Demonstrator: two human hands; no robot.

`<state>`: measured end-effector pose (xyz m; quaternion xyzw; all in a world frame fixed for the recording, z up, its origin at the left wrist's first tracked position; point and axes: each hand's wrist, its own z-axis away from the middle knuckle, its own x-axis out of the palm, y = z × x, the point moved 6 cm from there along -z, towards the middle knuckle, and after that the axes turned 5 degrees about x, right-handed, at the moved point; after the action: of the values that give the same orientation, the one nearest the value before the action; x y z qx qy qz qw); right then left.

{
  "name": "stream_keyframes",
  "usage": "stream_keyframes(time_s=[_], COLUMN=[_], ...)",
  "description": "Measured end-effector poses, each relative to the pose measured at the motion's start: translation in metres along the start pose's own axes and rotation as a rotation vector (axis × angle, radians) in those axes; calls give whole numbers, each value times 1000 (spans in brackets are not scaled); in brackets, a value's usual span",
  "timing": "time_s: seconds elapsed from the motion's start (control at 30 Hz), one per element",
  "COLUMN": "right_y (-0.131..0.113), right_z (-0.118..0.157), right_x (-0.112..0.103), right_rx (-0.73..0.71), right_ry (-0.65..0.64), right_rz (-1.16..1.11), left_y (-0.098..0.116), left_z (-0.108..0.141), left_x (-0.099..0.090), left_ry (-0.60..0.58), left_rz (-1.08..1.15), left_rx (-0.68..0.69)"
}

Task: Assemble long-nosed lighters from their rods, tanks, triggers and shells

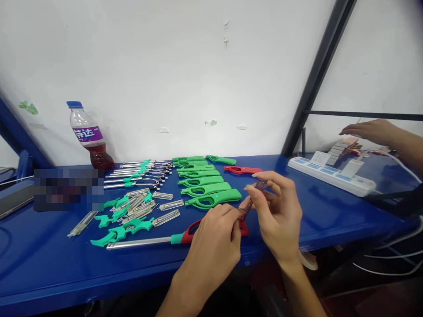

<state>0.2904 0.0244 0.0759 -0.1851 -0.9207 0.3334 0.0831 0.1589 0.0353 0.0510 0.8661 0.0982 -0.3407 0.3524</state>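
A long-necked gas lighter (142, 242) with a metal tube, a green collar and a red handle lies near the front edge of the blue table. My left hand (216, 233) is closed over its red handle and hides much of it. My right hand (280, 215) grips a small screwdriver (261, 185) with a translucent purple handle, tilted with its shaft down toward the handle's end. Fingers hide where the tip meets the handle. Beyond my hands lie a row of green lighter shells (213, 198) and one red shell (243, 170).
To the left are clear fuel tanks (167, 217), green triggers (104, 238) and metal tubes with wires (120, 181). A drink bottle (87, 134) leans at the back wall. A white power strip (330, 176) lies right, with another person's hand (370, 131) beyond it.
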Motion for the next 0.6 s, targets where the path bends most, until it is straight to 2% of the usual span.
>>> stream_keyframes(time_s=[0.33,0.6], right_y=[-3,2], right_z=[3,4], right_x=[-1,0], right_rx=[-93,-16], right_ry=[55,-43], right_rz=[118,-4], left_y=[2,2], left_z=[0,-1], left_x=[-4,-6], left_ry=[36,33], left_rz=[69,32], left_rx=[-2,-56])
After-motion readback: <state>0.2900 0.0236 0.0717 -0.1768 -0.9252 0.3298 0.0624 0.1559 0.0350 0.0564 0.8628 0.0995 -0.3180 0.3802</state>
